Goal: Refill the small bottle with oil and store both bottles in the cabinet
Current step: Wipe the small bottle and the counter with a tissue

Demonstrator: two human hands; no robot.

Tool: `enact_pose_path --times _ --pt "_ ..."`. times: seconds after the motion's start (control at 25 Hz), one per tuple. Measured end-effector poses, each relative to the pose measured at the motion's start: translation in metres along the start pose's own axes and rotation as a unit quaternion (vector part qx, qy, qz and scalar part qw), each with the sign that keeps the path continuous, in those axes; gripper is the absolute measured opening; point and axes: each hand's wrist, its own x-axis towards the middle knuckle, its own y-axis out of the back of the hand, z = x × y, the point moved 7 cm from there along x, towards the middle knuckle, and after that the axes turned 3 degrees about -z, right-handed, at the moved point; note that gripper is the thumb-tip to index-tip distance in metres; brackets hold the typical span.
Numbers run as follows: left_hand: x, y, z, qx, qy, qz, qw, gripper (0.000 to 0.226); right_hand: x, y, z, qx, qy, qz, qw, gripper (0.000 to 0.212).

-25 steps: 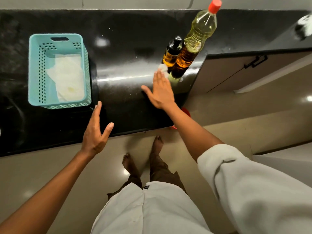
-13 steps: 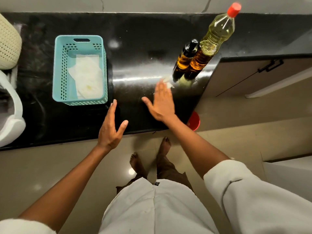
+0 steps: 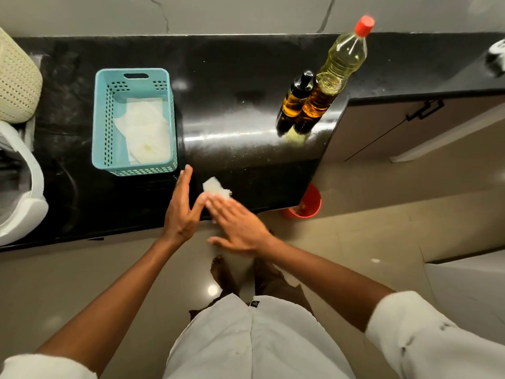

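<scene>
A small dark pump bottle [image 3: 296, 99] of amber oil stands upright on the black counter [image 3: 232, 77] at the right. It touches a tall clear oil bottle [image 3: 338, 67] with a red cap. A beige cabinet door [image 3: 382, 127] with a dark handle sits below the counter's right end. My right hand [image 3: 240, 225] lies flat at the counter's front edge, fingertips pressing a small white tissue [image 3: 214, 187]. My left hand [image 3: 181, 212] is open just left of it, thumb beside the tissue. Both hands are far from the bottles.
A teal perforated basket [image 3: 101, 119] holding white paper stands on the counter to the left. A cream woven basket [image 3: 16, 83] and a white appliance [image 3: 21, 209] are at the far left. A red bucket [image 3: 306, 206] sits on the floor under the counter's corner.
My right hand slid the tissue from beside the bottles back to the counter's front edge. My left hand moved right and now sits next to it.
</scene>
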Motion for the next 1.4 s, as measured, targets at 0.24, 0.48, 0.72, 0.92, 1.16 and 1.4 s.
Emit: enact_pose_path --times 0.24,0.48,0.72,0.92,1.16,1.4 --pt "-0.001 -0.002 0.002 0.019 0.003 -0.008 1.0 0.083 -0.029 0.066 0.156 0.025 -0.278 0.065 0.958 0.075" --pt "-0.002 0.0 0.013 0.033 0.009 -0.025 0.999 0.083 -0.079 0.053 0.111 0.05 -0.25 0.166 0.952 0.03" --pt "-0.01 -0.035 0.071 -0.194 0.132 -0.049 0.971 0.07 -0.053 0.056 0.082 0.628 -0.326 0.293 0.643 0.009" --pt "-0.022 -0.061 0.125 -0.546 0.188 -0.077 0.813 0.029 -0.056 0.079 0.058 0.776 -0.21 0.298 0.516 0.012" --pt "-0.03 -0.053 0.15 -0.448 0.162 0.014 0.879 0.022 -0.103 0.121 0.047 0.519 -0.275 0.407 0.7 0.012" --pt "-0.036 -0.053 0.175 -0.495 0.184 0.021 0.849 0.012 -0.136 0.158 0.013 0.235 -0.217 0.431 0.844 0.055"
